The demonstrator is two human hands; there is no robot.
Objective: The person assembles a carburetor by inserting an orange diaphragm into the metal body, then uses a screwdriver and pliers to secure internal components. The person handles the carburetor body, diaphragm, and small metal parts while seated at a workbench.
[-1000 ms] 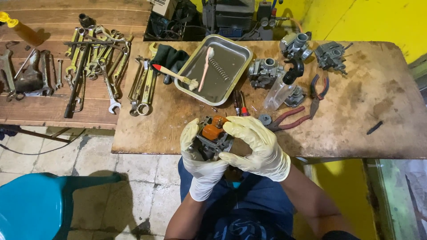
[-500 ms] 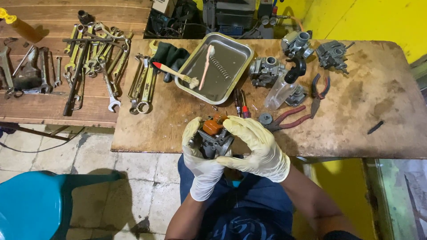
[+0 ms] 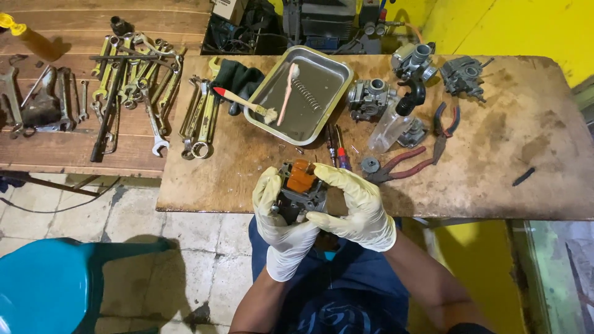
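Both gloved hands hold a carburetor (image 3: 298, 190) with an orange part on top, just above the near edge of the bench (image 3: 495, 154). The left hand (image 3: 277, 218) wraps its fingers around the left side and bottom. The right hand (image 3: 357, 207) presses its fingers on the right side, with the thumb low at the front. Behind it, on the bench, stand a metal tray (image 3: 331, 105) with a brush (image 3: 244, 104), red pliers (image 3: 402, 166) and three more carburetors (image 3: 369, 98).
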